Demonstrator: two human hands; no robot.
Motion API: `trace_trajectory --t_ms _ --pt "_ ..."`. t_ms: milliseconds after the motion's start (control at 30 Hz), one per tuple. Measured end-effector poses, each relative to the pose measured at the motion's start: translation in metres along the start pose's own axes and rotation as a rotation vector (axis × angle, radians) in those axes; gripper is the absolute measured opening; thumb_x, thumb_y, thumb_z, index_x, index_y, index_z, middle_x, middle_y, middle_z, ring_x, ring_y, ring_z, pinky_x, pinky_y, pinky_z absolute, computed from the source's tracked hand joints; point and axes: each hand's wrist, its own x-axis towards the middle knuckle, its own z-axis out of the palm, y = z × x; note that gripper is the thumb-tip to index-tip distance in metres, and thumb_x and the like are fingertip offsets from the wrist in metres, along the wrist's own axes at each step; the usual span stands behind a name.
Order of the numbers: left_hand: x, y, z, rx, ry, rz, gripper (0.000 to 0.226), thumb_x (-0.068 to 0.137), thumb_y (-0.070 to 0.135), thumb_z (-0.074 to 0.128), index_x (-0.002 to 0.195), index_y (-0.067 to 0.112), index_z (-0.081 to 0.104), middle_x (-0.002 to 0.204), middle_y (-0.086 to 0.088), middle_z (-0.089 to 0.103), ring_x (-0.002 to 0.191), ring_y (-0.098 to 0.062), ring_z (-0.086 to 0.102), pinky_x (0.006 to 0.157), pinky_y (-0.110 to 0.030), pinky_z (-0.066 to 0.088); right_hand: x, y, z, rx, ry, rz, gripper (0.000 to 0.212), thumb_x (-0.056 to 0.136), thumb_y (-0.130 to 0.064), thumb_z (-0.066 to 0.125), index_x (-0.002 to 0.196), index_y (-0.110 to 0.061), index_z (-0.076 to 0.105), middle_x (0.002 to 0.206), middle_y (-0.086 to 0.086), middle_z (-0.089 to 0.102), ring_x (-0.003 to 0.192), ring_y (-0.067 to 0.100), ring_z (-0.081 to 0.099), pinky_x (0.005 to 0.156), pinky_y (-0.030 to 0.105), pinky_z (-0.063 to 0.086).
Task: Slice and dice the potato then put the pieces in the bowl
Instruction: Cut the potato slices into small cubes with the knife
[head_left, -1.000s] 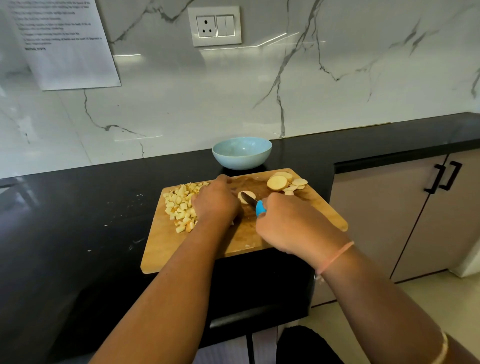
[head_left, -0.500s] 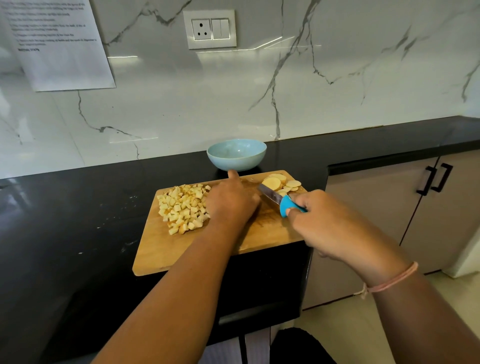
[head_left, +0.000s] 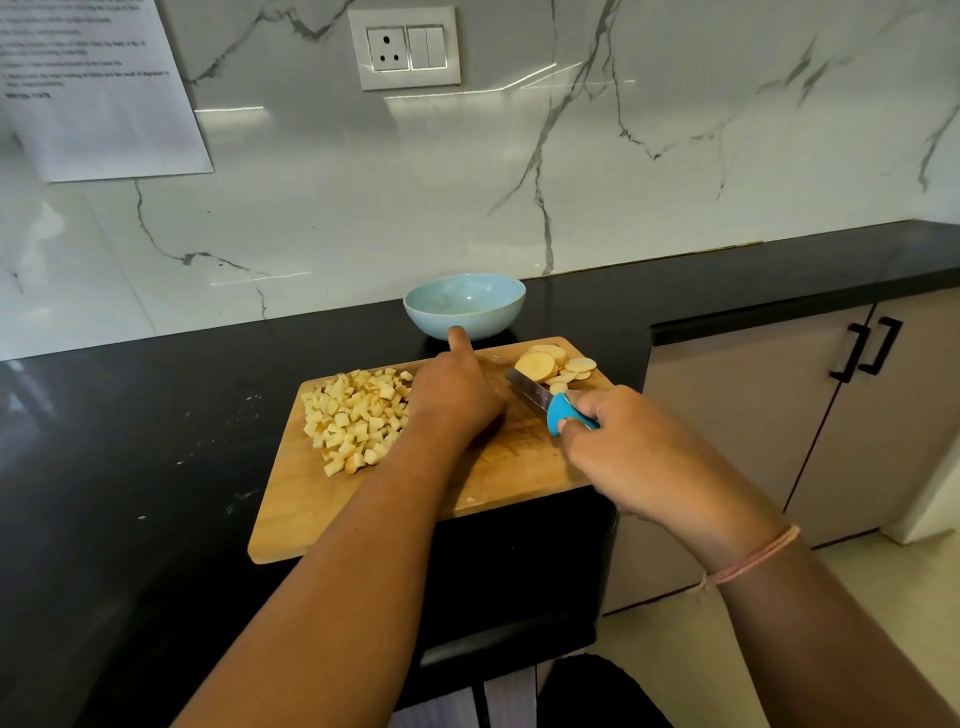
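Note:
A wooden cutting board (head_left: 519, 462) lies on the black counter. On its left part sits a pile of diced potato (head_left: 353, 415); several round potato slices (head_left: 540, 364) lie at its far right corner. My left hand (head_left: 452, 395) rests on the board's middle, against the pile's right side, index finger straight toward the light blue bowl (head_left: 488, 317) behind the board; its other fingers are hidden. My right hand (head_left: 634, 452) grips the blue-handled knife (head_left: 527, 389), blade pointing at the slices. The bowl looks empty.
The black counter (head_left: 156, 441) runs left and right, with small white specks to the left of the board. A marble wall with a socket plate (head_left: 404, 48) and a taped paper sheet (head_left: 98, 88) stands behind. Cabinet doors (head_left: 831, 405) sit at right, below the counter edge.
My right hand has drawn the knife back to the right, away from the board's middle. My left hand has shifted toward the diced pile, and the slice it held there is no longer in sight.

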Motion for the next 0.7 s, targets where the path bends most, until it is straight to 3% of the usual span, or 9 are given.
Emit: trace_trajectory --t_ms 67,200,267,400,533,700 --pt "-0.001 -0.007 -0.005 -0.071 -0.066 0.055 0.067 0.084 0.02 0.064 0.139 0.019 0.024 0.091 -0.001 0.057 0.08 -0.013 0.057 0.069 -0.027 0.054 0.002 -0.001 0.002 0.016 0.003 0.002 0.037 0.099 -0.031 0.04 0.135 -0.023 0.048 0.087 -0.007 0.052 0.065 0.008 0.048 0.055 0.021 0.04" --pt "-0.003 -0.018 -0.016 -0.135 -0.133 0.084 0.082 0.08 0.016 0.07 0.144 0.023 0.019 0.118 -0.005 0.058 0.091 -0.012 0.054 0.068 -0.021 0.047 0.005 -0.007 0.005 0.007 -0.003 -0.009 0.04 0.1 -0.031 0.04 0.139 -0.024 0.044 0.081 -0.012 0.046 0.066 0.008 0.049 0.059 0.018 0.044" --pt "-0.006 -0.017 -0.018 -0.141 -0.133 0.068 0.087 0.078 0.016 0.072 0.145 0.024 0.017 0.112 -0.004 0.058 0.09 -0.013 0.055 0.066 -0.021 0.048 0.007 -0.011 0.007 -0.006 0.004 -0.032 0.042 0.101 -0.032 0.039 0.142 -0.025 0.041 0.084 -0.013 0.048 0.07 0.008 0.049 0.059 0.017 0.043" --pt "-0.009 -0.014 -0.016 -0.108 -0.121 0.035 0.087 0.079 0.021 0.072 0.146 0.022 0.016 0.097 -0.001 0.054 0.084 -0.013 0.056 0.067 -0.022 0.047 0.012 -0.021 0.015 -0.073 0.031 -0.06 0.046 0.101 -0.033 0.037 0.146 -0.026 0.033 0.114 -0.002 0.058 0.094 0.011 0.053 0.082 0.026 0.049" --pt "-0.009 -0.014 -0.014 -0.138 -0.091 -0.006 0.081 0.082 0.019 0.07 0.145 0.019 0.019 0.102 -0.005 0.061 0.085 -0.015 0.056 0.066 -0.023 0.045 0.022 -0.031 0.022 -0.152 -0.006 -0.029 0.042 0.1 -0.032 0.04 0.141 -0.022 0.041 0.106 -0.001 0.058 0.089 0.013 0.054 0.083 0.028 0.051" --pt "-0.011 -0.016 -0.013 -0.186 -0.06 -0.03 0.071 0.083 0.011 0.066 0.14 0.016 0.024 0.094 -0.005 0.06 0.08 -0.014 0.056 0.049 -0.017 0.035 0.031 -0.042 0.023 -0.235 -0.054 -0.004 0.041 0.097 -0.029 0.043 0.137 -0.02 0.045 0.108 0.0 0.057 0.097 0.018 0.056 0.086 0.032 0.05"
